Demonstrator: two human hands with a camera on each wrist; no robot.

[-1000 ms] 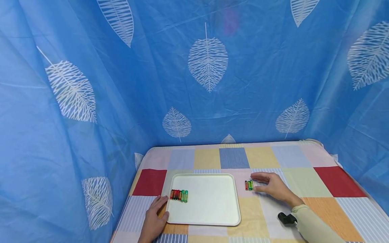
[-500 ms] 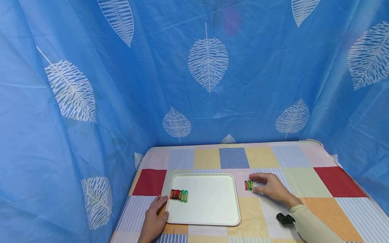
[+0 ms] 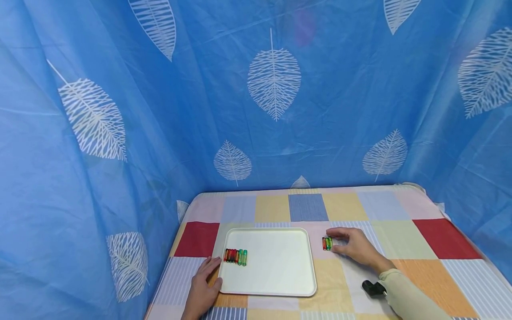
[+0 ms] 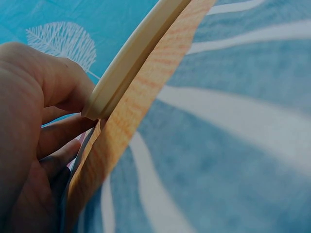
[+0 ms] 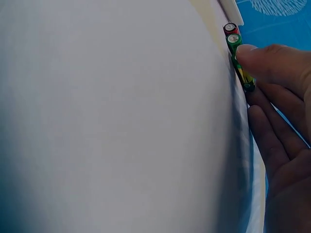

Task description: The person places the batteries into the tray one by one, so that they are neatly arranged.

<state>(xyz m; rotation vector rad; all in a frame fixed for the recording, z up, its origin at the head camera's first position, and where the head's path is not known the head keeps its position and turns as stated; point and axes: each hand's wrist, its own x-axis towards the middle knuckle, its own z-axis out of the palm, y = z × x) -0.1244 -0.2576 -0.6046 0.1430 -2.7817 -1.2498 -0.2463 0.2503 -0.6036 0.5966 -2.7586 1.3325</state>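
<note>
A white tray [image 3: 276, 266] lies on the table, with a row of several red and green batteries [image 3: 235, 257] near its left edge. My left hand [image 3: 202, 286] rests beside that edge, fingers spread along it. In the left wrist view, the thumb touches the tray's rim [image 4: 104, 99]. Right of the tray, three batteries [image 3: 327, 243] stand side by side, one red and two green. My right hand [image 3: 356, 245] is right next to them, index finger and thumb apart. The right wrist view has the thumb [image 5: 248, 50] overlapping the green batteries [image 5: 235, 41].
A patchwork cloth [image 3: 360, 206] covers the table. The black end of a device [image 3: 374, 288] sticks out by the right sleeve [image 3: 408, 293]. A blue curtain [image 3: 328, 111] with white leaf prints hangs behind the table and at both sides.
My right hand has shifted slightly left, closer to the three batteries. The left hand and the tray have stayed in place.
</note>
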